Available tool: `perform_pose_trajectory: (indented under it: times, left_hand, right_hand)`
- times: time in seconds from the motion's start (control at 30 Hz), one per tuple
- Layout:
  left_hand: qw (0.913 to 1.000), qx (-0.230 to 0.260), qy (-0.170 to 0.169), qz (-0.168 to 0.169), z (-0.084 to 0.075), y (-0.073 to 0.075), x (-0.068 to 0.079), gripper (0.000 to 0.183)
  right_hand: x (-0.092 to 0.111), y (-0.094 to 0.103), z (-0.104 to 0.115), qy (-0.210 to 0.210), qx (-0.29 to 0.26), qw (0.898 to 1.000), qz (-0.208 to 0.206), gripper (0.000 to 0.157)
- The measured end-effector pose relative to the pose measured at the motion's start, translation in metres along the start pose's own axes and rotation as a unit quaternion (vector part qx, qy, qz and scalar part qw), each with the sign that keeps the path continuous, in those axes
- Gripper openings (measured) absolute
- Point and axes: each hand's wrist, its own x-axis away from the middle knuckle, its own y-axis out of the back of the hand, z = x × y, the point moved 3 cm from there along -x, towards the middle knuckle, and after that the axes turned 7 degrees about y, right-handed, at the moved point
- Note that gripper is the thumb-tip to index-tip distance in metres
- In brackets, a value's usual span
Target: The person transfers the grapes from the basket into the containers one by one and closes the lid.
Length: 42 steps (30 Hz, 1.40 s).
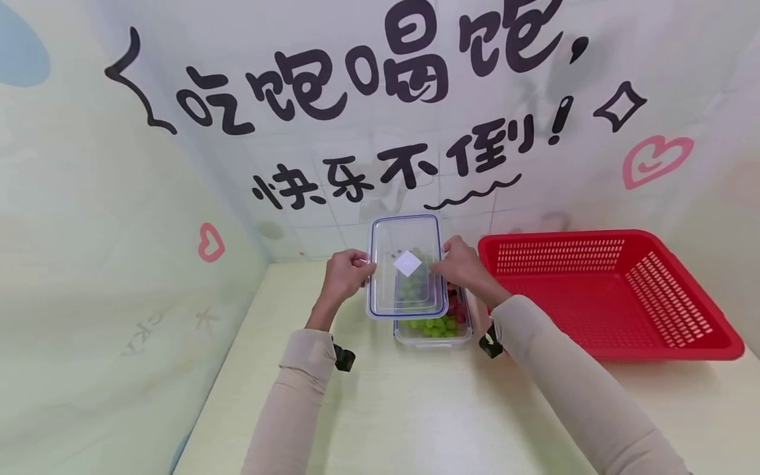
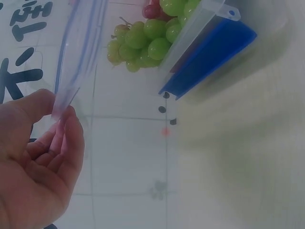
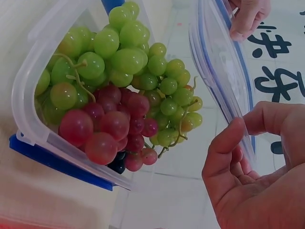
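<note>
A clear plastic lid (image 1: pixel 386 231) with a blue seal is held up between both hands, above a food container (image 1: pixel 433 342). My left hand (image 1: pixel 344 274) pinches its left edge between thumb and fingers. On the opposite edge, my right hand (image 1: pixel 463 264) pinches it the same way. Inside the container, green grapes (image 3: pixel 131 59) and red grapes (image 3: pixel 102 126) pile up past the rim, with a few dark ones among them. The container's blue side clips (image 2: pixel 214 57) hang unfastened. In both wrist views the lid is apart from the grapes.
A red plastic basket (image 1: pixel 594 316) with perforated walls stands right of the container on the pale table (image 1: pixel 410 409). Behind is a white wall (image 1: pixel 332 231) with black lettering. Another printed wall (image 1: pixel 119 264) rises on the left.
</note>
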Motion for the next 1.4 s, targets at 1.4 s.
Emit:
perform_pose_trajectory:
  times: [1.4]
  left_hand:
    - [0.9989,0.029,-0.037,-0.006,-0.013,-0.024,0.009,0.022]
  right_hand:
    - [0.017,0.022,-0.013,0.008,0.028,0.999,-0.037,0.04]
